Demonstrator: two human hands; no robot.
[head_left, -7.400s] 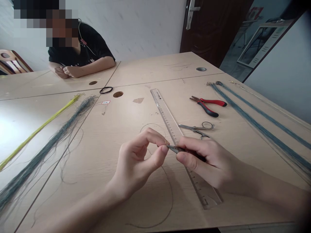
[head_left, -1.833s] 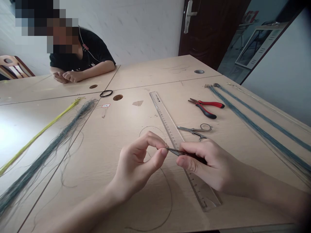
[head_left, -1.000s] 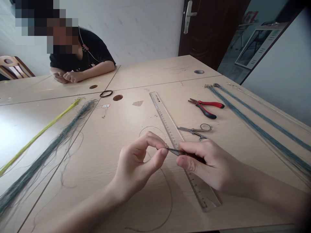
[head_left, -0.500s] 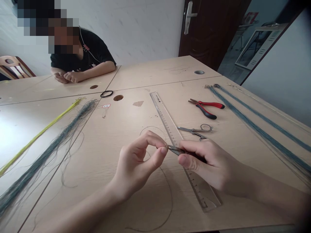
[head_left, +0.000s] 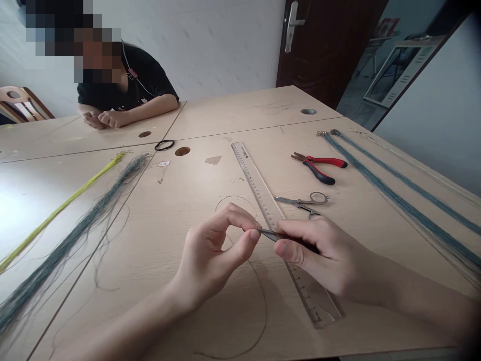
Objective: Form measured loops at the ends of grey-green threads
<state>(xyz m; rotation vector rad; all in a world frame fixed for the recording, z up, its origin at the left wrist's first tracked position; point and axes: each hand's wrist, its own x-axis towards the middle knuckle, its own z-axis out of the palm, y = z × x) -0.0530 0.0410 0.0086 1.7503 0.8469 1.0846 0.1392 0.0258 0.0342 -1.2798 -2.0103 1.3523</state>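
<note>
Between thumb and forefinger, my left hand [head_left: 216, 255] pinches a thin cord [head_left: 265, 301] near a tiny gold-coloured metal piece [head_left: 257, 226]. The cord loops down across the table below the hand. My right hand [head_left: 323, 250] is closed around a pair of pliers [head_left: 271, 234], whose narrow jaws point left and meet the small piece at my left fingertips. Most of the pliers' handle is hidden in the palm. Under both hands lies a clear ruler [head_left: 259, 185], set at a slant.
Right of the ruler are small scissors [head_left: 300, 201] and red-and-black pliers [head_left: 319, 165]. Blue-green cord bundles [head_left: 391, 188] lie at the far right; yellow cords [head_left: 71, 203] and another blue-green bundle [head_left: 86, 225] at left. Across the table [head_left: 210, 120] sits a person [head_left: 139, 75], forearms resting on it.
The pliers' jaws have drawn closer together at the small metal piece. Both hands stay in nearly the same place.
</note>
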